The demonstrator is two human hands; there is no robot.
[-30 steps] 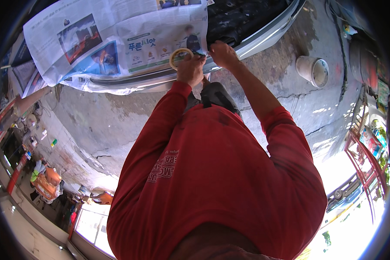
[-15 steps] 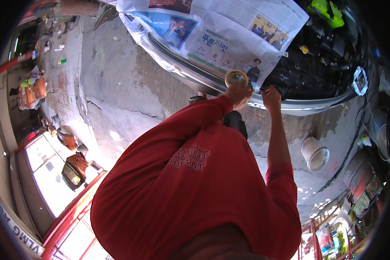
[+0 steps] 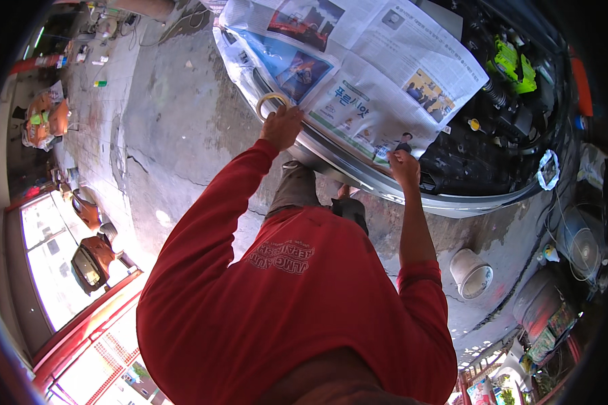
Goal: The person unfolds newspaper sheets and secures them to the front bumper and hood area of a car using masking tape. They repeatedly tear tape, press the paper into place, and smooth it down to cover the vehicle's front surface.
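Observation:
My left hand is shut on a roll of pale masking tape, held against the lower edge of a spread newspaper. The newspaper covers the front of a silver car. My right hand presses the newspaper's lower right corner onto the car's silver rim, fingers bent on the paper. The two hands are well apart along the paper's edge. Both arms wear red long sleeves.
The open engine bay with a green part lies right of the paper. A white bucket stands on the cracked concrete floor. A fan is at right, orange seats at left.
My left hand has carried the tape roll leftward along the newspaper's edge, away from my right hand. The right hand stays pressed on the paper. The view has swung round.

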